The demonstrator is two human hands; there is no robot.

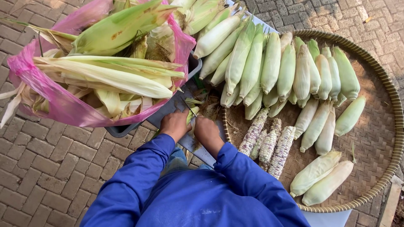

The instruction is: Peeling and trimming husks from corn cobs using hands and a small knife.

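Corn ear in hand: a small green-husked ear [192,114] sits between the two hands, over a grey board [176,105]; a thin dark blade [188,107] seems to cross it.
Left hand: the left hand [174,125] rests on the ear's left side, fingers curled together against it.
Right hand: the right hand [207,130] closes over the ear's right side, fingers wrapped around it.
Sleeves: blue sleeves [139,176] run back from both hands.
Pink bag: above and left of the fingers, a translucent pink plastic bag [63,105] lines a dark tub [122,130], heaped with stripped husks [109,75]; no label shows.
Woven tray: right of the fingers, a round woven tray [378,138] carries rows of husked pale ears [286,71].
Speckled cobs: nearest the right fingers, purple-and-white bare cobs [269,145] lie on the tray.
Ground: brick paving [38,168].
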